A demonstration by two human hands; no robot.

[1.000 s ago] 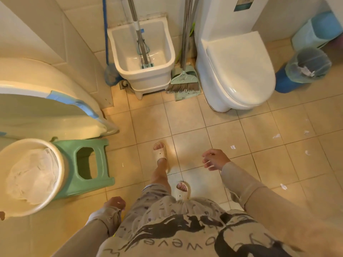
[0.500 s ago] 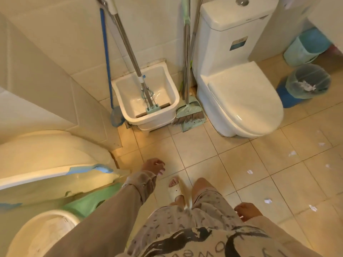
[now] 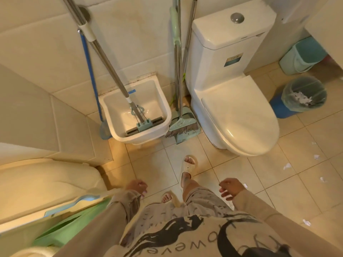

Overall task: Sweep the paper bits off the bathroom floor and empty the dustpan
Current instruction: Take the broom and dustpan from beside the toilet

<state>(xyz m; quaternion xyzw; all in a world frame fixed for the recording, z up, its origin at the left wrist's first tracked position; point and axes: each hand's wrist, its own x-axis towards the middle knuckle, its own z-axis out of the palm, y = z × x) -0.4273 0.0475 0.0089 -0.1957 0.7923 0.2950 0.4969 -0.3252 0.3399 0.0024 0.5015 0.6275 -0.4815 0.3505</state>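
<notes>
The glossy beige-tiled bathroom floor [image 3: 148,169] now sits nearer than a second ago: the person has stepped toward the green plastic broom [image 3: 181,127] and dustpan [image 3: 185,136] propped between mop sink [image 3: 137,112] and toilet [image 3: 239,115]. Left hand [image 3: 136,187] and right hand [image 3: 231,188] each hang with a slack, empty grip, so sweeping hasn't begun. Crumpled white paper bits [image 3: 286,166] lie scattered to the right.

— What can't you make out from up here?

— The broom [image 3: 181,125] covers most of the dustpan [image 3: 187,135], and both handles run off the top edge. So does the mop [image 3: 143,125] pole.

— And the paper bits [image 3: 287,166]?

— Too small to tell their shape. My right hand [image 3: 231,188] hides part of one.

— Anything else?

— The green stool [image 3: 74,232] sits mostly under the tub rim [image 3: 55,184] and my left sleeve [image 3: 104,221].
</notes>
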